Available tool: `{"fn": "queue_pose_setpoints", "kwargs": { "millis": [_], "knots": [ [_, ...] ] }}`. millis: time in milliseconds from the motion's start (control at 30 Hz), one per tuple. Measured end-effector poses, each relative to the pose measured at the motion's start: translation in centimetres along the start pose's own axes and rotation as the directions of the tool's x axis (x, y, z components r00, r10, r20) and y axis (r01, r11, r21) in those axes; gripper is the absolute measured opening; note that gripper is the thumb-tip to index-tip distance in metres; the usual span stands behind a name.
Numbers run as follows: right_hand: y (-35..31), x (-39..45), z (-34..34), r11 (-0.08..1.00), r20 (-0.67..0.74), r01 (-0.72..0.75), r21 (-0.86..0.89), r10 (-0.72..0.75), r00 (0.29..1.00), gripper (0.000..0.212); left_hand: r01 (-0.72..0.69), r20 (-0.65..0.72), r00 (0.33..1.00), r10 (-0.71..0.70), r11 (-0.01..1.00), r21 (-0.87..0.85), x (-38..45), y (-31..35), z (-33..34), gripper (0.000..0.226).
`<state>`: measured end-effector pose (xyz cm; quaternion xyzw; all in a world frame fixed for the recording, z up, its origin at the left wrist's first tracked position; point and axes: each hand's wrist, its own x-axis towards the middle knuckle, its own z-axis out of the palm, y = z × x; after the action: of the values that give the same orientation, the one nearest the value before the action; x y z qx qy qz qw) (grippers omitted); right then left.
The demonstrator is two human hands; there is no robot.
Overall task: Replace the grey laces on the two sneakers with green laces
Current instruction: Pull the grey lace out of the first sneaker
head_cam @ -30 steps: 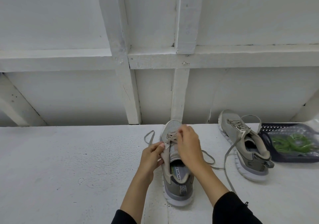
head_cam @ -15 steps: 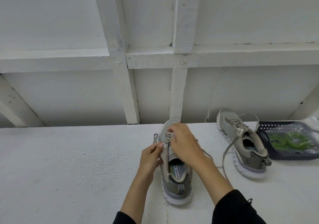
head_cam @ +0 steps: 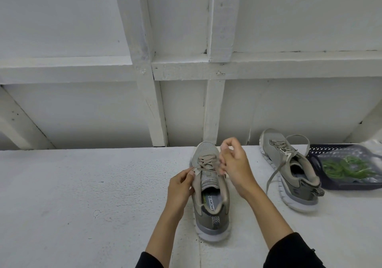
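A grey sneaker (head_cam: pixel 208 201) stands on the white table, toe pointing away, with its grey lace (head_cam: pixel 206 162) crossed over the tongue. My left hand (head_cam: pixel 179 187) pinches the sneaker's left eyelet edge near the lace. My right hand (head_cam: pixel 235 162) hovers over the sneaker's right side with curled fingers pinching the lace. A second grey sneaker (head_cam: pixel 289 170) lies to the right, its grey lace hanging loose. Green laces (head_cam: pixel 341 167) lie in a dark basket (head_cam: pixel 316 150) at the far right.
The white table (head_cam: pixel 82 195) runs across the view, backed by a white framed wall (head_cam: pixel 157 102) close behind the sneakers. The basket sits against the second sneaker's right side.
My right hand has lifted from the lacing and moved up and right, fingers curled. The loose lace end left of the toe is no longer visible. The left hand stays at the eyelet edge.
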<state>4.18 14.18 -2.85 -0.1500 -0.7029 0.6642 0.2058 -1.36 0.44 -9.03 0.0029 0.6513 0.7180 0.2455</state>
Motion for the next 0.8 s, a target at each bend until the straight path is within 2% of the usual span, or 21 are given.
{"fn": "queue_pose_setpoints", "kwargs": {
  "millis": [67, 100, 133, 167, 200, 233, 267, 300, 333, 400, 467, 500, 533, 567, 600, 633, 700, 733, 800],
  "knots": [
    [-0.5, 0.2, -0.5, 0.951, 0.006, 0.04, -0.307, -0.041, 0.999, 0.017, -0.033, 0.018, 0.999, 0.032, 0.999, 0.026, 0.0, -0.2, 0.0, 0.025],
    [-0.7, 0.2, -0.5, 0.859, 0.075, 0.08, -0.506, -0.048, 0.996, 0.014, -0.054, 0.029, 0.998, 0.053, 0.998, 0.037, 0.0, -0.3, 0.0, 0.027],
    [-0.8, 0.2, -0.3, 0.708, 0.156, 0.129, -0.694, -0.026, 0.987, 0.011, -0.079, 0.036, 0.996, 0.077, 0.996, 0.051, -0.1, -0.3, 0.0, 0.028],
    [-0.8, 0.1, -0.1, 0.513, 0.209, 0.177, -0.84, 0.005, 0.978, 0.016, -0.101, 0.037, 0.994, 0.099, 0.993, 0.068, -0.1, -0.3, 0.0, 0.029],
    [-0.5, 0.0, 0.4, 0.34, 0.236, 0.214, -0.916, 0.023, 0.972, 0.023, -0.119, 0.034, 0.993, 0.117, 0.989, 0.083, -0.1, -0.4, 0.0, 0.029],
    [-0.3, -0.1, 0.8, 0.239, 0.246, 0.233, -0.943, 0.025, 0.969, 0.026, -0.131, 0.029, 0.991, 0.129, 0.987, 0.092, -0.1, -0.4, 0.0, 0.03],
    [-0.3, -0.1, 1.1, 0.22, 0.237, 0.228, -0.949, 0.014, 0.971, 0.025, -0.138, 0.025, 0.99, 0.136, 0.986, 0.098, -0.1, -0.5, -0.1, 0.03],
    [-0.1, -0.1, 1.2, 0.251, 0.214, 0.205, -0.946, 0.01, 0.977, 0.024, -0.142, 0.024, 0.99, 0.14, 0.985, 0.098, -0.1, -0.6, -0.1, 0.029],
    [0.2, 0.1, 1.1, 0.327, 0.184, 0.171, -0.929, 0.007, 0.983, 0.022, -0.143, 0.019, 0.99, 0.141, 0.985, 0.099, -0.1, -0.6, -0.2, 0.027],
    [0.9, 0.6, 0.7, 0.529, 0.146, 0.101, -0.842, 0.043, 0.988, 0.019, -0.136, -0.003, 0.991, 0.137, 0.984, 0.112, 0.0, -0.7, -0.2, 0.024],
    [1.1, 0.9, 0.1, 0.792, 0.072, -0.019, -0.61, 0.079, 0.994, 0.022, -0.13, -0.026, 0.99, 0.136, 0.98, 0.153, 0.2, -0.7, -0.1, 0.022],
    [0.9, 0.9, -0.3, 0.913, 0.022, -0.093, -0.398, 0.11, 0.994, 0.025, -0.132, -0.035, 0.989, 0.141, 0.974, 0.182, 0.2, -0.8, -0.1, 0.021],
    [0.6, 0.8, -0.7, 0.978, -0.012, -0.142, -0.155, 0.142, 0.99, 0.028, -0.141, -0.044, 0.987, 0.154, 0.965, 0.219, 0.2, -0.8, -0.1, 0.02],
    [0.4, 0.7, -1.1, 0.985, -0.034, -0.163, 0.062, 0.166, 0.986, 0.03, -0.158, -0.051, 0.983, 0.178, 0.951, 0.266, 0.2, -0.8, 0.0, 0.02],
    [0.2, 0.6, -1.5, 0.965, -0.056, -0.166, 0.205, 0.18, 0.982, 0.031, -0.18, -0.054, 0.977, 0.207, 0.932, 0.315, 0.1, -0.7, 0.1, 0.021],
    [0.1, 0.6, -2.0, 0.951, -0.096, -0.16, 0.263, 0.191, 0.977, 0.03, -0.202, -0.055, 0.97, 0.237, 0.911, 0.358, 0.0, -0.6, 0.1, 0.021],
    [0.7, 0.6, -2.8, 0.97, -0.221, -0.122, 0.21, 0.169, 0.96, 0.027, -0.232, -0.053, 0.959, 0.28, 0.876, 0.423, 0.0, -0.4, 0.2, 0.022],
    [1.0, 0.7, -3.2, 0.989, -0.29, -0.096, 0.117, 0.126, 0.949, 0.025, -0.243, -0.047, 0.955, 0.294, 0.862, 0.445, 0.0, -0.4, 0.2, 0.022],
    [1.4, 0.8, -4.3, 0.983, -0.362, -0.038, -0.182, -0.031, 0.932, 0.024, -0.276, -0.026, 0.942, 0.334, 0.817, 0.506, -0.1, -0.3, 0.4, 0.023]
  ]
}}
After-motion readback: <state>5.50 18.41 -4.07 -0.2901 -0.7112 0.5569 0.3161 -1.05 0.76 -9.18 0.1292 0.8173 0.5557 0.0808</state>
